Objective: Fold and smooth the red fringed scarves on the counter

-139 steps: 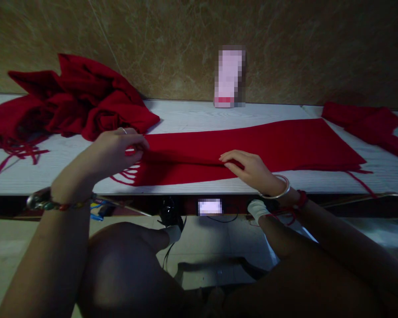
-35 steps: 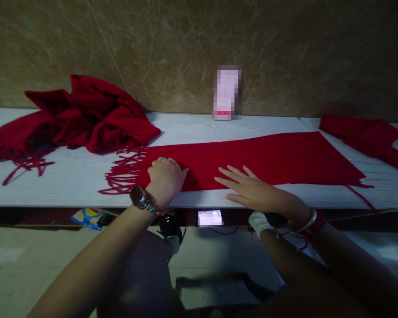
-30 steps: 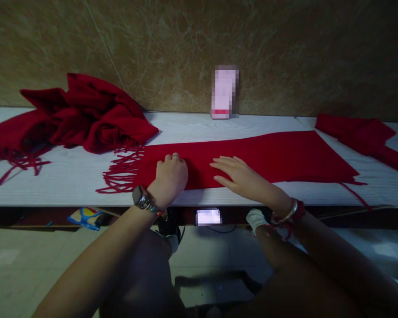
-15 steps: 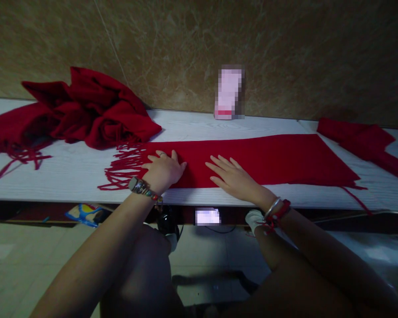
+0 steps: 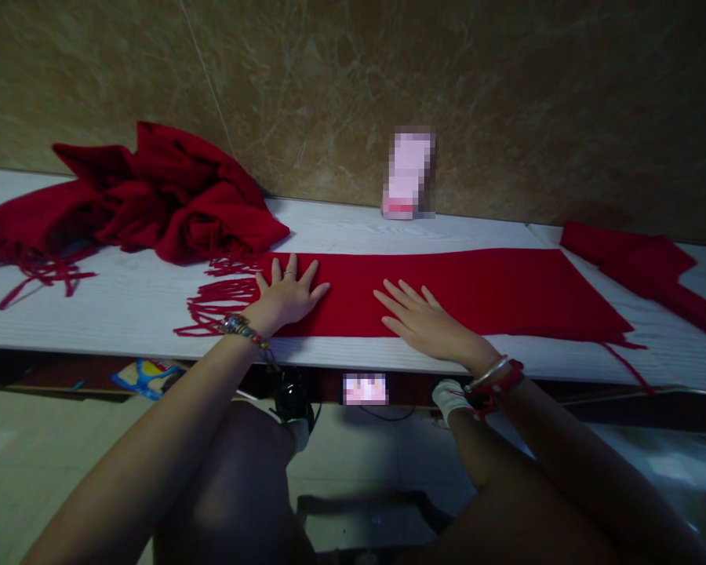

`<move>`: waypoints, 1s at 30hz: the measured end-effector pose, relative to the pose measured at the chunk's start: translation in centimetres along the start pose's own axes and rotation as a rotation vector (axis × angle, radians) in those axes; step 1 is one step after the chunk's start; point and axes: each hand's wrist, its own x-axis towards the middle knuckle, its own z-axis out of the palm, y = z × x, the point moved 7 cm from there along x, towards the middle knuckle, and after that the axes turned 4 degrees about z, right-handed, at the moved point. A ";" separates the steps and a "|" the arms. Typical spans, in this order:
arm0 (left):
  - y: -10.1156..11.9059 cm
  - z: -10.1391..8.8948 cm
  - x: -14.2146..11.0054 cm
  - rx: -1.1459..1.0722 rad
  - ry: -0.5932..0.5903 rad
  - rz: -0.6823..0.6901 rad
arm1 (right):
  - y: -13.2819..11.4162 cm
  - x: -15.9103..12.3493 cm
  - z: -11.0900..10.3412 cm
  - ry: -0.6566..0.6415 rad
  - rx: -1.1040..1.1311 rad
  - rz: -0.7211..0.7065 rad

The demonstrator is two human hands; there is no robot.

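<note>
A red fringed scarf [image 5: 494, 294] lies flat and folded lengthwise along the white table. Its fringe spreads out at the left end, with a few loose strands at the right. My left hand [image 5: 288, 294] rests palm down on the scarf beside that left fringe, fingers spread. Farther right, near the scarf's middle, my right hand [image 5: 420, 318] lies on the cloth with its fingers stretched out and slightly apart. Neither hand grips anything.
A crumpled heap of red cloth with fringe [image 5: 188, 196] sits on the table [image 5: 329, 224] at the left. More red cloth [image 5: 641, 259] lies at the right. A blurred pink object [image 5: 409, 173] leans on the marbled wall. Below is a shelf with a blue packet [image 5: 147, 377].
My left hand's fingers have spread wider and turned to point more away from me. The right hand stays flat on the scarf. The view has shifted slightly.
</note>
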 end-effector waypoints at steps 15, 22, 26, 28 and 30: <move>4.9 -0.3 -1.5 -0.032 0.177 0.272 | 2.8 0.0 -0.6 -0.061 -0.004 0.283; 4.6 0.5 -1.5 0.015 0.133 0.302 | 5.8 -1.3 -0.6 -0.061 -0.058 0.315; 3.9 0.3 -1.8 0.013 0.134 0.297 | 9.1 -2.7 -0.4 0.000 -0.089 0.352; 3.4 0.3 -1.8 0.006 0.109 0.250 | 10.0 -3.0 -0.4 0.025 -0.088 0.361; 3.0 0.3 -1.7 -0.008 0.075 0.185 | 10.2 -3.0 -0.5 0.044 -0.070 0.372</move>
